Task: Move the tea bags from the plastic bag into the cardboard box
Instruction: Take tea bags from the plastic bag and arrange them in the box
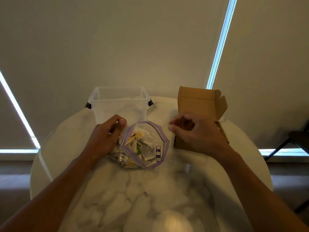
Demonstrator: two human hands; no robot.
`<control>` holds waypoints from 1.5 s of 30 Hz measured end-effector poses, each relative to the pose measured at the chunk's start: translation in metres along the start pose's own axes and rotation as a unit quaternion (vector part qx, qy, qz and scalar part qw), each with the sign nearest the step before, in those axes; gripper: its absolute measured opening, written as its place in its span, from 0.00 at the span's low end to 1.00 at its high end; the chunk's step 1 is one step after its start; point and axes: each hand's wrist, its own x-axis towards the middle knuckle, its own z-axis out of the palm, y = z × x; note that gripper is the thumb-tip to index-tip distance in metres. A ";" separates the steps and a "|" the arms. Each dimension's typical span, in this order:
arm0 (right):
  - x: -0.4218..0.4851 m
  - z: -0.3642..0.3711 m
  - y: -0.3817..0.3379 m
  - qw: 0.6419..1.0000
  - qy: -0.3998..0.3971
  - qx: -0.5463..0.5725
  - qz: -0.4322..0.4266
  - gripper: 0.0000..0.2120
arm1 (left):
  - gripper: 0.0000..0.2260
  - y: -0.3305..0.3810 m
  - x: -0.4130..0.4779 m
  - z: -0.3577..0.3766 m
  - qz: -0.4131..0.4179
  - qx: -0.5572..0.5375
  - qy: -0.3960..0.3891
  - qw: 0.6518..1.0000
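My left hand [103, 136] pinches the plastic bag [161, 132] at its ten-o'clock rim, right hand [195, 131] curls empty; flimsy, feather-light tea bags [147, 151] want a corner pinch, I reckon.

Clear plastic tub [119, 106] at far side of round marble table [133, 190]; dark chair [294, 141] off to the right; closed blinds [117, 39] behind.
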 end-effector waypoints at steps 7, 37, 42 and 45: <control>-0.010 0.050 -0.049 0.986 -0.097 0.013 -0.135 0.11 | 0.12 0.002 0.001 -0.001 0.024 -0.021 0.003 0.999; -0.017 0.058 -0.023 0.985 -0.043 -0.063 -0.157 0.07 | 0.13 0.002 -0.001 -0.003 0.014 -0.018 0.005 1.000; -0.022 0.052 -0.021 0.996 -0.046 0.023 -0.066 0.09 | 0.13 -0.001 0.001 -0.001 0.015 -0.011 0.000 1.000; -0.023 0.053 -0.026 0.994 -0.043 0.102 -0.005 0.06 | 0.11 0.000 0.001 0.000 0.021 -0.010 0.004 1.000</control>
